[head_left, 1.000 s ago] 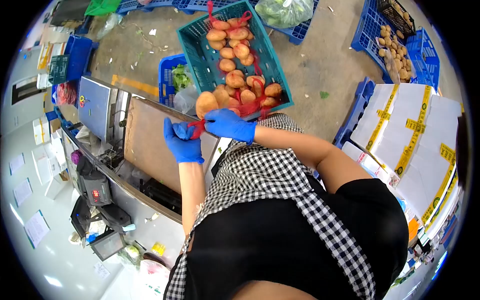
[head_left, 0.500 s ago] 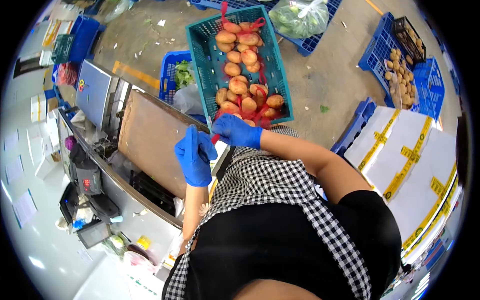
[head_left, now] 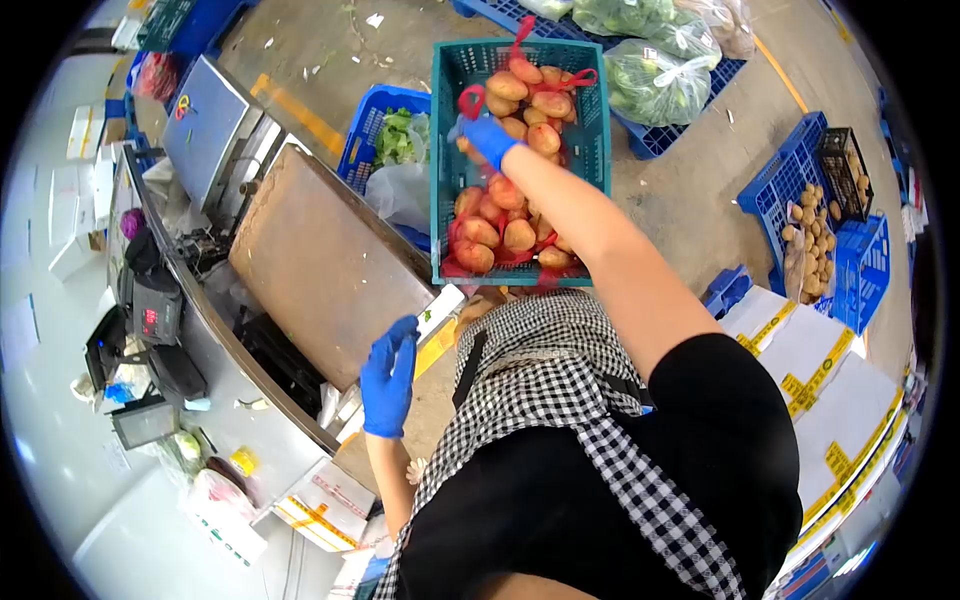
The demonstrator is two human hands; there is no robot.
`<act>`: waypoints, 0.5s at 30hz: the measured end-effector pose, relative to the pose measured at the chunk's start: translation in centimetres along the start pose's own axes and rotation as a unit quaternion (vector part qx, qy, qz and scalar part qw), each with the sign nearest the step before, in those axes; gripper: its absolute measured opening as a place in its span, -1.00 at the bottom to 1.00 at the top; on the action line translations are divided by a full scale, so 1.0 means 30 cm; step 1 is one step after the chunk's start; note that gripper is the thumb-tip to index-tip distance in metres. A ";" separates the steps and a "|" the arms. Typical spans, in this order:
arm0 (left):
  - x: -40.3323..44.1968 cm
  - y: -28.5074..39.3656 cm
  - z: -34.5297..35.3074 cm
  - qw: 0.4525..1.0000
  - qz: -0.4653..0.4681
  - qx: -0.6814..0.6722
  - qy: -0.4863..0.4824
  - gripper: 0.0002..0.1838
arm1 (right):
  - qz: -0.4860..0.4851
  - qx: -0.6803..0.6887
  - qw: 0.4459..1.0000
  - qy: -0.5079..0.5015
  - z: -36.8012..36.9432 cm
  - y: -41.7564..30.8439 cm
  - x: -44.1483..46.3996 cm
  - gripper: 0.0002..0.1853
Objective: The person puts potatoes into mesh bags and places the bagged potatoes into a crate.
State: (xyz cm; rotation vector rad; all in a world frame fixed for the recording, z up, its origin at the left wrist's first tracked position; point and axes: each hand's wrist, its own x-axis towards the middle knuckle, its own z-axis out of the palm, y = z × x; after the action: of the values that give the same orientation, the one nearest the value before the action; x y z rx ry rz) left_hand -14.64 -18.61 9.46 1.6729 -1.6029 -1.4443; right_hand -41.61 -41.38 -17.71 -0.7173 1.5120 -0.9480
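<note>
My right hand [head_left: 485, 141], in a blue glove, reaches into the green crate [head_left: 446, 190] at its left side. It is closed on a red net bag [head_left: 472, 100], whose looped end sticks out above the fingers. Potatoes [head_left: 519, 235] in red netting lie in the lower part of the crate, and more potatoes [head_left: 544, 138] lie in its upper part. My left hand [head_left: 388, 382], also gloved in blue, is empty with its fingers apart, right of the brown board [head_left: 320, 265].
Beside the green crate stands a blue crate [head_left: 360, 145] with leafy greens [head_left: 402, 137]. Bagged vegetables [head_left: 655, 85] rest on a blue pallet at the top. Taped white boxes [head_left: 800, 370] stand at right. A scale display [head_left: 152, 320] is at left.
My right hand has moved from near my left hand up into the green crate. My left hand has separated from it and lowered. The view has shifted, with the crate now more upright.
</note>
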 end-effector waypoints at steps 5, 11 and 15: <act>-0.127 -0.099 -0.010 0.997 -0.072 -0.023 0.024 -0.71 | -0.032 0.123 0.992 0.029 -0.188 0.398 0.609 -0.73; -0.124 -0.163 0.033 0.987 -0.145 -0.065 0.008 -0.71 | 0.003 0.225 0.968 0.109 -0.395 0.132 0.214 -0.72; -0.088 -0.155 0.069 0.989 -0.141 0.002 -0.042 -0.71 | 0.000 -0.374 0.927 0.015 -0.424 0.460 0.039 -0.25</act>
State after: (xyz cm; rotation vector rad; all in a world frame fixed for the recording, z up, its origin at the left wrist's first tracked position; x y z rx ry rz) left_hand -13.68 -14.33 5.78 1.9264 -1.4568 -1.6669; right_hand -53.40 -33.50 -30.06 -1.2400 1.9108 -0.3473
